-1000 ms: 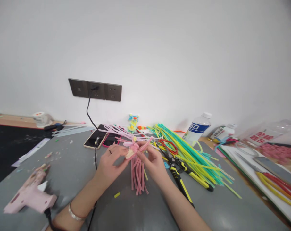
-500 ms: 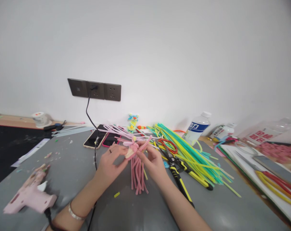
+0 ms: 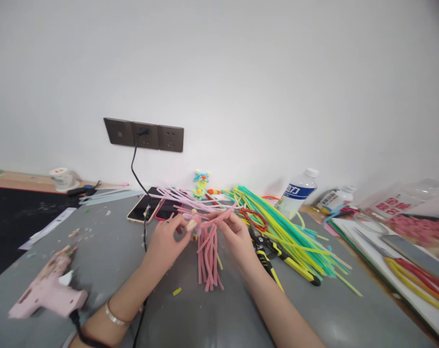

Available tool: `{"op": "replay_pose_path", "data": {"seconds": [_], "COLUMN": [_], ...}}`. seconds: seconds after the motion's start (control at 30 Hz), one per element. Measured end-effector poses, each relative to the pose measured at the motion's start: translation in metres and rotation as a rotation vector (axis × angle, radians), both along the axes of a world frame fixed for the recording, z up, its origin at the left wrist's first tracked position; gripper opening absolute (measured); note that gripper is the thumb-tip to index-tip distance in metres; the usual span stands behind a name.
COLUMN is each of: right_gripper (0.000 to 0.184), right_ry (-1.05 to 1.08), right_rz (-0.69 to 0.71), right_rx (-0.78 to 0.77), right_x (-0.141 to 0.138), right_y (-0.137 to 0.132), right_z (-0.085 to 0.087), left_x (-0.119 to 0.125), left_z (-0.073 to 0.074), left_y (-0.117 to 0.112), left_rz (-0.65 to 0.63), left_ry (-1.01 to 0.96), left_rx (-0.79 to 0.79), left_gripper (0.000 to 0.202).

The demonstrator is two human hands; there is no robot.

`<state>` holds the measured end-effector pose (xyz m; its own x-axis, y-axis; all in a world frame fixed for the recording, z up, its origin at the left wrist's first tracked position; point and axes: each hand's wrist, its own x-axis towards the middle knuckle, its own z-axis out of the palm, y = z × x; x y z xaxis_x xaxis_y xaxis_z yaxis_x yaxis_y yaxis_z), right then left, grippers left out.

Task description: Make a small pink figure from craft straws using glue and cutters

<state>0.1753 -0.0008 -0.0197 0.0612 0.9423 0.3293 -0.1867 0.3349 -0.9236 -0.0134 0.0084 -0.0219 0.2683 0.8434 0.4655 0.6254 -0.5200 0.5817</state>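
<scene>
Nearest me, a pink glue gun (image 3: 47, 290) lay on the grey table (image 3: 205, 319), and a black cord (image 3: 144, 237) ran under the left forearm. A jerk of that arm, I thought, could drag the gun off. Just beyond, the left hand (image 3: 165, 241) pinched the knotted top of the pink pipe-cleaner bundle (image 3: 207, 258), which was held between both hands with its strands trailing onto the table. The right hand (image 3: 237, 237) pinched one strand beside the knot. A slack pinch might let the bundle splay, and wire ends could prick a fingertip. By the right wrist, yellow-handled cutters (image 3: 268, 253) lay against heaped green and yellow stems (image 3: 295, 232), where a forearm could easily snag them. Farther back were two phones (image 3: 147, 208), a water bottle (image 3: 297, 193) and the wall socket (image 3: 144, 136).
</scene>
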Motion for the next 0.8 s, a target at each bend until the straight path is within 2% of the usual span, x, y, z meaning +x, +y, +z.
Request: {"op": "replay_pose_path", "data": {"seconds": [0.17, 0.27, 0.47, 0.6, 0.7, 0.8], "right_gripper": [0.021, 0.025, 0.030, 0.031, 0.032, 0.030], "right_ry": [0.117, 0.108, 0.131, 0.171, 0.159, 0.131], "right_rz": [0.092, 0.159, 0.161, 0.181, 0.171, 0.182], "right_rx": [-0.096, -0.130, -0.164, -0.214, -0.262, -0.275], "right_x": [-0.005, -0.011, -0.012, -0.011, -0.011, -0.011], "right_y": [-0.003, -0.008, -0.009, -0.007, -0.007, -0.008], "right_z": [-0.001, 0.001, 0.005, 0.006, 0.006, 0.005], "left_x": [-0.003, -0.005, -0.002, -0.004, -0.006, -0.003], "left_z": [0.000, 0.000, -0.004, -0.009, -0.007, 0.000], "left_y": [0.000, 0.003, 0.005, 0.004, 0.005, 0.003], "left_rz": [0.108, 0.141, 0.129, 0.175, 0.194, 0.093], "left_ry": [-0.106, -0.090, 0.199, 0.335, 0.288, 0.074], "left_rx": [0.122, 0.138, -0.054, -0.182, -0.165, -0.113], "left_gripper": [0.004, 0.008, 0.011, 0.003, 0.010, 0.004]}}
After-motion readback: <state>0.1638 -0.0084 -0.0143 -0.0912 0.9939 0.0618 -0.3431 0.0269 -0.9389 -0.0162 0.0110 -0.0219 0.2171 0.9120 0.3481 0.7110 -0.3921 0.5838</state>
